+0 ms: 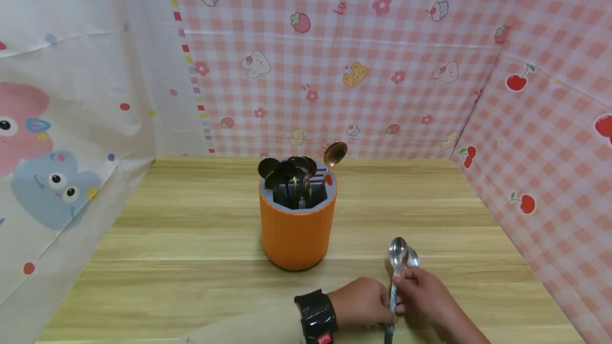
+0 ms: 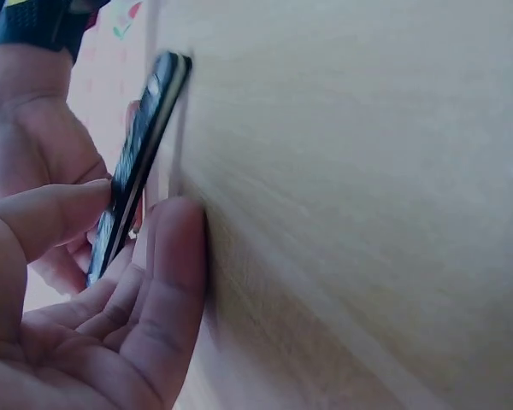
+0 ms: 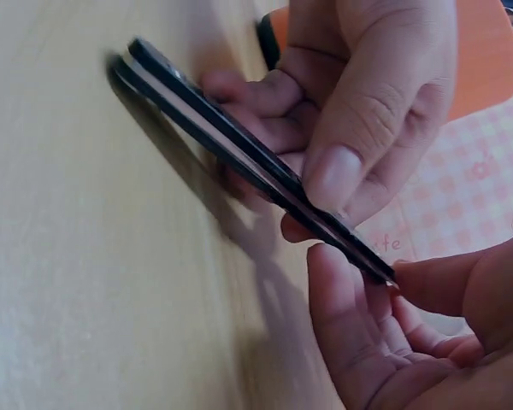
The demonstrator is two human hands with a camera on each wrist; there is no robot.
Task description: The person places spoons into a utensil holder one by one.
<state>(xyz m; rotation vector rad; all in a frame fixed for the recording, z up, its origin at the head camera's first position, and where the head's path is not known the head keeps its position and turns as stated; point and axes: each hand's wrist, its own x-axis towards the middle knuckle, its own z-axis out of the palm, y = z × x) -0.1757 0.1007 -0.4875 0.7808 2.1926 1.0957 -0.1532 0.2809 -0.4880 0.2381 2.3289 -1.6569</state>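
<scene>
Two silver spoons with dark patterned handles are held together at the front right of the table. One spoon's bowl [image 1: 398, 251] overlaps the other spoon's bowl [image 1: 413, 258] in the head view. My left hand [image 1: 363, 301] pinches the handles, thumb on one side and fingers on the other. Higher up, near the bowls, my right hand [image 1: 425, 296] pinches the spoons between thumb and fingers. From the right wrist, the two handles [image 3: 214, 128] lie almost flush, one over the other, close over the table. The left wrist view shows the stacked handles [image 2: 145, 145] edge-on.
An orange cutlery holder [image 1: 297, 240] with a grey top stands mid-table, left of the hands. Several dark spoons [image 1: 284, 171] fill it, and a gold spoon [image 1: 336, 154] sticks up at its right rim. Patterned cloth [image 1: 334, 94] hangs behind the wooden table [image 1: 191, 238] and at both sides.
</scene>
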